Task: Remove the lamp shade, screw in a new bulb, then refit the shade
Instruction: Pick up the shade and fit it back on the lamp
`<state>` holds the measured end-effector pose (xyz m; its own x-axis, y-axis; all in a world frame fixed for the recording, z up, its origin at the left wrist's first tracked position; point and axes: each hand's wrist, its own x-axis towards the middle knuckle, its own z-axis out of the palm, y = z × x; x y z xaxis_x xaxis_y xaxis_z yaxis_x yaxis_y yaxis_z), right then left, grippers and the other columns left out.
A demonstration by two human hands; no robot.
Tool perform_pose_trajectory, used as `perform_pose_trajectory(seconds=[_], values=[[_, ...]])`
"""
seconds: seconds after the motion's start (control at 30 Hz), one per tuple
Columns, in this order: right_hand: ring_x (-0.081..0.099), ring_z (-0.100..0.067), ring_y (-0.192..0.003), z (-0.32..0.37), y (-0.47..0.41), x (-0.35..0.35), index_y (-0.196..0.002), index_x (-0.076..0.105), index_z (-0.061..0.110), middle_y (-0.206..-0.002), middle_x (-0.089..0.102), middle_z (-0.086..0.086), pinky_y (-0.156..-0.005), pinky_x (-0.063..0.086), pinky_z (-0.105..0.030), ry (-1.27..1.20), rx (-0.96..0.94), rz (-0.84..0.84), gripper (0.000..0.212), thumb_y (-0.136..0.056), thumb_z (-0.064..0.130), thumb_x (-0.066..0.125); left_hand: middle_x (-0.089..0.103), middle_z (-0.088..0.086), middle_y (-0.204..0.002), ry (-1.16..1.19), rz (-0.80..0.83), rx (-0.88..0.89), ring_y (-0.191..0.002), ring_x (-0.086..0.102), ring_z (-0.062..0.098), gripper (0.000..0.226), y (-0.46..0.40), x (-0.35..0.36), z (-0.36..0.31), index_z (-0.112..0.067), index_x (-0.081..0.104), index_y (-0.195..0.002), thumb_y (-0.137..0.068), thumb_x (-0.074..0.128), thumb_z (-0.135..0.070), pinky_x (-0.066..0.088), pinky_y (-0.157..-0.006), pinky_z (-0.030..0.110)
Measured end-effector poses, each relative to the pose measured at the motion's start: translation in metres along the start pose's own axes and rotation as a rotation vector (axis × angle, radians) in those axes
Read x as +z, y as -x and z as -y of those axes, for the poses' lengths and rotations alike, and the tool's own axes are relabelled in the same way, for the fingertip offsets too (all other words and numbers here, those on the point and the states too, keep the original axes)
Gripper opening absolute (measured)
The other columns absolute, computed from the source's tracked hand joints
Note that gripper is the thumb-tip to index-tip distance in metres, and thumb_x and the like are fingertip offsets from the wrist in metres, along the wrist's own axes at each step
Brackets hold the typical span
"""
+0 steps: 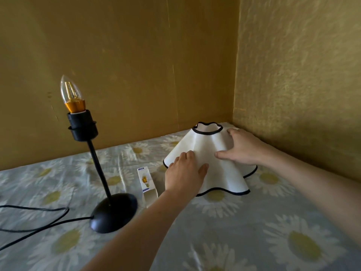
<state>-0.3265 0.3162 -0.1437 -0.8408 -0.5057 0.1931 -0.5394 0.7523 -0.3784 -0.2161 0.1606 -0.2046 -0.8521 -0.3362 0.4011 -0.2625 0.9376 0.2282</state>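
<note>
Daisy-print cloth (254,222): bulb box (146,184) between lamp (109,173), shade (214,153).

In front of me is a bed covered by a daisy-print sheet (244,222). On it stands the black lamp base (114,212), its cord (39,218) trailing left. The small bulb box (147,184) lies just beside the base, and the white, black-trimmed shade (224,173) sits near the corner.

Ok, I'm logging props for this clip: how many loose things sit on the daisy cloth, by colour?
Black: 1, the lamp with its cord
White: 2, the shade and the bulb box
Gold and clear: 1, the bulb in the socket
Total: 4
</note>
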Motion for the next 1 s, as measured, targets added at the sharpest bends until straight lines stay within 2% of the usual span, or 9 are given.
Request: perform_pose_trajectory(seconds=[0.1, 0.27, 0.43, 0.53, 0.67, 1.0], values=[[0.053, -0.024, -0.12, 0.0, 0.0, 0.001, -0.14, 0.045, 0.011, -0.136, 0.051, -0.007, -0.094, 0.046, -0.035, -0.024, -0.004, -0.023, 0.089, -0.071, 0.059, 0.075, 0.061, 0.003, -0.112, 0.007, -0.024, 0.007, -0.104, 0.062, 0.027, 0.04, -0.001, -0.002, 0.0, -0.015, 0.051, -0.114, -0.101, 0.046, -0.053, 0.039, -0.071, 0.037], [0.058, -0.019, -0.111, 0.005, 0.003, -0.004, -0.137, 0.047, 0.023, -0.13, 0.055, 0.003, -0.093, 0.052, -0.039, -0.122, -0.03, -0.101, 0.095, -0.056, 0.068, 0.069, 0.063, 0.003, -0.106, 0.052, -0.121, 0.028, -0.096, 0.064, 0.03, 0.036, -0.003, -0.009, 0.002, -0.014, 0.051, -0.111, -0.1, 0.05, -0.049, 0.046, -0.078, 0.04], [0.054, -0.019, -0.106, 0.014, 0.005, -0.012, -0.134, 0.046, 0.02, -0.128, 0.05, -0.001, -0.083, 0.045, -0.032, -0.125, -0.063, -0.227, 0.082, -0.068, 0.06, 0.073, 0.063, 0.003, -0.112, 0.075, -0.218, 0.048, -0.098, 0.064, 0.03, 0.038, -0.006, -0.029, -0.001, -0.013, 0.05, -0.123, -0.102, 0.05, -0.045, 0.036, -0.069, 0.036], [0.054, -0.021, -0.112, 0.022, 0.007, -0.02, -0.138, 0.044, 0.019, -0.132, 0.047, -0.001, -0.086, 0.044, -0.032, -0.164, -0.087, -0.312, 0.083, -0.07, 0.057, 0.074, 0.064, 0.002, -0.114, 0.091, -0.263, 0.05, -0.096, 0.065, 0.032, 0.041, -0.009, -0.044, -0.002, -0.013, 0.047, -0.13, -0.103, 0.05, -0.042, 0.034, -0.066, 0.034], [0.054, -0.024, -0.115, 0.036, 0.012, -0.035, -0.139, 0.044, 0.017, -0.131, 0.048, -0.003, -0.088, 0.043, -0.032, -0.193, -0.128, -0.399, 0.083, -0.072, 0.054, 0.076, 0.065, 0.001, -0.109, 0.161, -0.297, 0.044, -0.092, 0.066, 0.032, 0.038, -0.014, -0.063, -0.002, -0.013, 0.044, -0.13, -0.103, 0.05, -0.039, 0.036, -0.06, 0.035], [0.053, -0.026, -0.118, 0.074, 0.025, -0.066, -0.142, 0.041, 0.014, -0.133, 0.047, -0.006, -0.093, 0.045, -0.034, -0.233, -0.237, -0.557, 0.085, -0.075, 0.051, 0.077, 0.067, 0.002, -0.112, 0.192, -0.475, 0.081, -0.086, 0.066, 0.032, 0.045, -0.009, -0.112, 0.003, -0.011, 0.044, -0.139, -0.103, 0.053, -0.036, 0.034, -0.059, 0.032]])
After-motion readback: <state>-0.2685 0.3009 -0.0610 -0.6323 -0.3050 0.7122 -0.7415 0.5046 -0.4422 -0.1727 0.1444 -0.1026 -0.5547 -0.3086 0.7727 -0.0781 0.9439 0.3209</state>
